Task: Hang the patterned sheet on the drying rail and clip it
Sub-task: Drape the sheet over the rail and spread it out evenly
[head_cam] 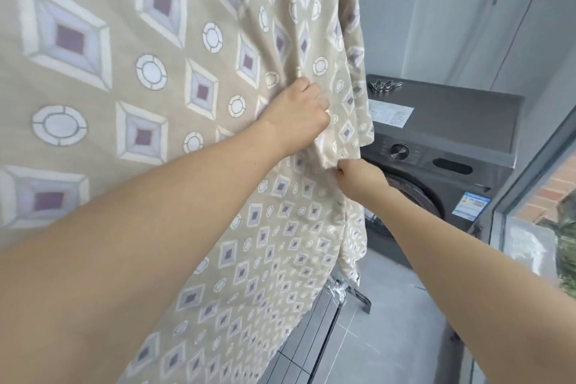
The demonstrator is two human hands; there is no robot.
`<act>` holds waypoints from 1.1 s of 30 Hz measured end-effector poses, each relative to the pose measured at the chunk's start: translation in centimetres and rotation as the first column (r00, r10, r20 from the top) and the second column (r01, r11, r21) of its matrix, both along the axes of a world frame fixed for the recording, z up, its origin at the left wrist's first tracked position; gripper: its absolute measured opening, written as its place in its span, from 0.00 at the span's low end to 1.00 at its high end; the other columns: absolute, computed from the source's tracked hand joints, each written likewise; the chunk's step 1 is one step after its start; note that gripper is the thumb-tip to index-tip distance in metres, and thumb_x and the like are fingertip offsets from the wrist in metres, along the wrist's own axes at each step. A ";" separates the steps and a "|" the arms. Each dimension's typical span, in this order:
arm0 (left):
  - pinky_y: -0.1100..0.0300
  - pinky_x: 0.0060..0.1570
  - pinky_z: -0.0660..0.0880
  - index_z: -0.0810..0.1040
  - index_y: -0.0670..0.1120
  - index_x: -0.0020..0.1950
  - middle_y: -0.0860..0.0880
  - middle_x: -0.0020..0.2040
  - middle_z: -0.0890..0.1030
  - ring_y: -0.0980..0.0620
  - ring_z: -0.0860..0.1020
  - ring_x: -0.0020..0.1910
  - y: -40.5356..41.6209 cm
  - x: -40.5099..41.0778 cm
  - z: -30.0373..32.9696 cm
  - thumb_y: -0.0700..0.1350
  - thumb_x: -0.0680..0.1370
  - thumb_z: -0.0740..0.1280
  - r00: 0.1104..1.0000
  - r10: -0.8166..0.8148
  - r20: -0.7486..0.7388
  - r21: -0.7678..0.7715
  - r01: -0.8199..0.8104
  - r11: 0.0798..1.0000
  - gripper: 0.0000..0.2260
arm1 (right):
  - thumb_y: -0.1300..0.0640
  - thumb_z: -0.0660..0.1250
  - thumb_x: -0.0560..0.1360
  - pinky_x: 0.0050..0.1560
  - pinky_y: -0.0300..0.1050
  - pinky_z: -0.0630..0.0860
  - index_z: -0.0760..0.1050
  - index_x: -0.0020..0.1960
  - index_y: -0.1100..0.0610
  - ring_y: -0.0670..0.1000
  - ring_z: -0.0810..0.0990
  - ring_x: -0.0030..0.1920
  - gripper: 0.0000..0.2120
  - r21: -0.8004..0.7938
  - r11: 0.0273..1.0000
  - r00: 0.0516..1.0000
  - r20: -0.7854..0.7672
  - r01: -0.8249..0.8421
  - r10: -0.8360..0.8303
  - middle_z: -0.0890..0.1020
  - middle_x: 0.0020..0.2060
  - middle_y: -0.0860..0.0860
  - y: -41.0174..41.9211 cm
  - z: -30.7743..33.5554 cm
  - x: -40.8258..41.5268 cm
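The patterned sheet [174, 78] hangs in front of me like a big curtain. It fills the left side and the middle of my view. Its long way runs up and down, from above the top of my view down toward the floor [399, 315]. It is tan, with white diamonds, purple squares and white rings. Its right edge hangs in folds, and that is where I am holding it.

My left hand [299, 112] is higher up. Its fingers are curled tight into the cloth near that right edge, and the cloth bunches up around them. My right hand [358, 178] is just below and a little to the right. Its fingers and thumb pinch the folded edge of the sheet. Both my arms reach out from near me toward the sheet.

Farther away on the right stands a gray washing machine [448, 153]. Part of it is hidden behind the sheet. Some shiny metal clips [384, 86] lie on its top, at the far left corner. A white paper label [391, 112] is stuck on the top too, just nearer than the clips.
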State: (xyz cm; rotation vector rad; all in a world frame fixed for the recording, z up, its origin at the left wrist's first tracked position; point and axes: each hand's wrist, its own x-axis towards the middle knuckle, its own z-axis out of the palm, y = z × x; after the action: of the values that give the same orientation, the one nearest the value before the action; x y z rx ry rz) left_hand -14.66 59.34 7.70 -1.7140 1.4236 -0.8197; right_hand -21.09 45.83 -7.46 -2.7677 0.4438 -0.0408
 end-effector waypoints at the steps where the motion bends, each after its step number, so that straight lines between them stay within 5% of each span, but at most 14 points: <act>1: 0.57 0.44 0.72 0.80 0.51 0.34 0.54 0.32 0.73 0.48 0.75 0.37 0.3 0.0 -0.1 0.39 0.65 0.67 1.000 0.005 -0.014 -0.002 -0.005 1.000 0.07 | 0.47 0.51 0.81 0.41 0.46 0.71 0.68 0.43 0.54 0.57 0.75 0.41 0.15 0.038 0.999 1.000 -0.013 0.016 -0.016 0.77 0.39 0.53 -0.2 -0.3 -0.1; 5: 0.48 0.60 0.72 0.81 0.47 0.40 0.47 0.38 0.78 0.44 0.77 0.42 1.7 -0.1 -0.6 0.37 0.70 0.52 0.998 -0.032 -0.057 -0.084 0.027 0.996 0.17 | 0.48 0.52 0.80 0.45 0.47 0.73 0.71 0.49 0.55 0.58 0.77 0.46 0.14 0.129 0.992 0.993 -0.114 -0.009 0.024 0.77 0.42 0.52 -0.3 -1.3 -1.4; 9: 0.41 0.72 0.59 0.78 0.44 0.55 0.42 0.59 0.77 0.39 0.74 0.61 2.1 -1.5 2.6 0.40 0.72 0.47 0.999 -0.004 0.039 -0.255 0.014 0.967 0.22 | 0.49 0.57 0.79 0.52 0.50 0.74 0.68 0.67 0.57 0.56 0.76 0.57 0.20 0.237 0.969 0.988 0.112 0.073 -0.102 0.75 0.61 0.53 -1.2 2.8 -1.6; 13: 0.39 0.74 0.47 0.65 0.41 0.72 0.39 0.74 0.62 0.38 0.60 0.72 3.3 -4.0 10.9 0.43 0.78 0.49 0.966 0.238 0.102 -0.448 -0.169 0.878 0.22 | 0.52 0.55 0.80 0.52 0.51 0.71 0.69 0.60 0.60 0.57 0.74 0.54 0.14 0.309 0.951 0.935 0.332 0.022 -0.129 0.75 0.59 0.57 0.3 11.5 -1.1; 21: 0.38 0.71 0.51 0.57 0.41 0.75 0.40 0.76 0.56 0.36 0.57 0.72 9.8 -7.8 24.7 0.48 0.80 0.51 0.868 0.467 0.169 -0.679 -0.241 0.694 0.25 | 0.47 0.51 0.81 0.69 0.50 0.65 0.54 0.77 0.52 0.52 0.63 0.72 0.25 0.320 0.936 0.710 0.693 -0.145 -0.126 0.58 0.75 0.48 5.8 29.7 -0.7; 25: 0.48 0.59 0.68 0.69 0.43 0.66 0.41 0.63 0.72 0.41 0.71 0.59 12.5 -9.0 28.8 0.46 0.81 0.52 0.820 0.570 -0.054 -0.748 -0.412 0.521 0.16 | 0.45 0.48 0.82 0.73 0.45 0.56 0.57 0.76 0.52 0.47 0.59 0.74 0.24 0.219 0.948 0.512 0.856 -0.230 -0.073 0.61 0.75 0.47 8.4 36.5 0.9; 27: 0.55 0.48 0.68 0.75 0.46 0.59 0.45 0.56 0.78 0.45 0.75 0.50 13.4 -9.4 29.6 0.46 0.82 0.53 0.813 0.508 -0.286 -0.715 -0.534 0.452 0.13 | 0.47 0.47 0.83 0.72 0.45 0.56 0.65 0.72 0.53 0.49 0.62 0.72 0.22 0.144 0.969 0.499 0.866 -0.202 -0.025 0.67 0.72 0.48 9.3 38.6 1.8; 29: 0.56 0.41 0.65 0.77 0.48 0.55 0.47 0.52 0.80 0.45 0.71 0.43 14.0 -10.0 29.7 0.44 0.82 0.54 0.825 0.434 -0.362 -0.721 -0.543 0.431 0.12 | 0.48 0.46 0.83 0.69 0.49 0.60 0.75 0.59 0.54 0.52 0.68 0.67 0.20 0.089 0.983 0.538 0.843 -0.159 0.011 0.75 0.63 0.51 9.7 40.2 3.1; 31: 0.56 0.40 0.65 0.78 0.49 0.55 0.48 0.50 0.80 0.46 0.69 0.41 14.3 -10.9 29.8 0.44 0.81 0.56 0.826 0.406 -0.390 -0.715 -0.550 0.432 0.11 | 0.48 0.47 0.83 0.63 0.52 0.65 0.71 0.39 0.52 0.56 0.71 0.58 0.21 0.088 0.989 0.588 0.809 -0.119 -0.001 0.77 0.48 0.54 9.7 41.5 4.2; 33: 0.57 0.43 0.68 0.77 0.50 0.57 0.48 0.45 0.77 0.46 0.70 0.42 14.7 -11.7 30.4 0.44 0.81 0.57 0.779 0.460 -0.427 -0.658 -0.616 0.433 0.10 | 0.51 0.48 0.82 0.56 0.51 0.65 0.62 0.31 0.54 0.59 0.70 0.52 0.22 0.091 0.991 0.617 0.787 -0.094 -0.014 0.71 0.36 0.53 9.5 42.4 4.9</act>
State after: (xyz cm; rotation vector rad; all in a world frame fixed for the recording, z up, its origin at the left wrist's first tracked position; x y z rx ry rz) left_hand -26.37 74.08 38.07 -2.7793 0.4538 -0.9719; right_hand -16.16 55.35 34.98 -2.3059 0.1220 -1.1385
